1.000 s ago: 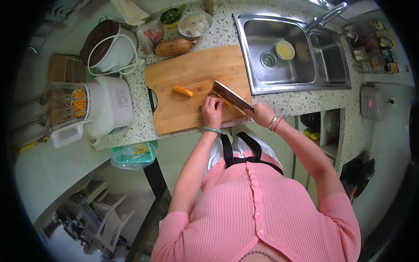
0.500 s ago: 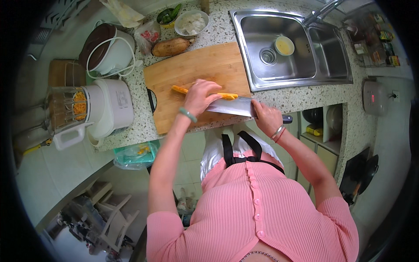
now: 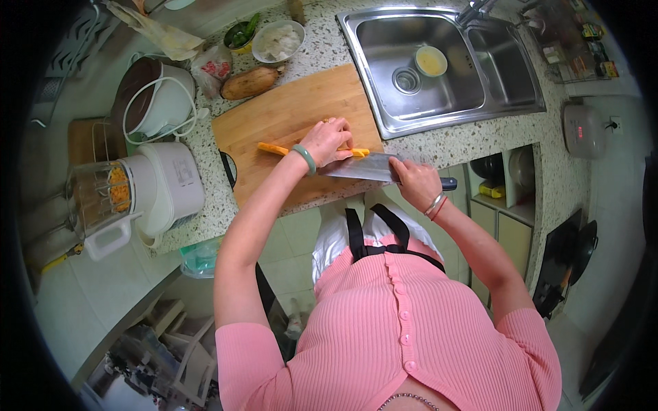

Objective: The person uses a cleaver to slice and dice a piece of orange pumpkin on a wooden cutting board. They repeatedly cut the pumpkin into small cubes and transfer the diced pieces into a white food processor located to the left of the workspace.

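My right hand (image 3: 419, 182) grips a cleaver (image 3: 367, 167) by its dark handle, with the broad blade pointing left along the near side of the wooden cutting board (image 3: 295, 99). On the board lie orange carrot sticks (image 3: 273, 148), running left to right, just beyond the blade. My left hand (image 3: 327, 142), fingers bent and drawn together, presses on the sticks towards their right end. It covers their middle. The blade's left end lies close by the left fingertips; whether they touch is hidden.
A brown tuber (image 3: 249, 82), a white bowl (image 3: 278, 42) of pale pieces and a small pot (image 3: 240, 37) with greens stand behind the board. To the left is a blender (image 3: 120, 188) with orange bits. A steel sink (image 3: 391, 123) holding a small bowl (image 3: 431, 61) is at the right.
My left hand has shifted right along the carrot sticks, its fingers now more curled over their right end. The right hand and cleaver stay nearly in place. The whole view has shifted slightly.
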Demonstrator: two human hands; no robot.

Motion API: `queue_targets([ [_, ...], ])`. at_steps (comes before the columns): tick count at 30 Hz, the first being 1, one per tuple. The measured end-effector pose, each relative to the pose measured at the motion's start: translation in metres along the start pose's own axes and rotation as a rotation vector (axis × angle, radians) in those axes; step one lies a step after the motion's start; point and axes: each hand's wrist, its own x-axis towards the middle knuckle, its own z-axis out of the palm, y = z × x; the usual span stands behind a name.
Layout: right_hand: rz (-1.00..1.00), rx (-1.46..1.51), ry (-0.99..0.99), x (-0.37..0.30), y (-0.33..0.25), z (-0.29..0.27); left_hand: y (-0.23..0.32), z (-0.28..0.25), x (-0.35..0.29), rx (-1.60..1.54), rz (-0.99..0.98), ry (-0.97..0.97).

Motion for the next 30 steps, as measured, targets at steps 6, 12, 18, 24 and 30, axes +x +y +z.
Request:
queue_targets([
  [6, 0.010, -0.005, -0.015, 0.006, -0.002, -0.004, -0.004, -0.006, 0.010, -0.024, -0.071, -0.118],
  [12, -0.072, -0.002, -0.005, 0.006, -0.004, -0.008, -0.011, -0.006, 0.016, -0.094, -0.103, -0.227],
  [18, -0.015, 0.191, -0.006, -0.022, 0.016, -0.018, -0.018, -0.005, 0.000, -0.080, -0.052, -0.184],
  [24, 0.283, 0.526, -0.027, -0.050, 0.025, -0.005, 0.008, 0.013, -0.038, 0.040, -0.143, 0.010],
  [30, 0.445, 0.716, -0.170, -0.025, 0.000, -0.001, 0.036, 0.068, -0.050, -0.140, -0.524, 0.543],
])
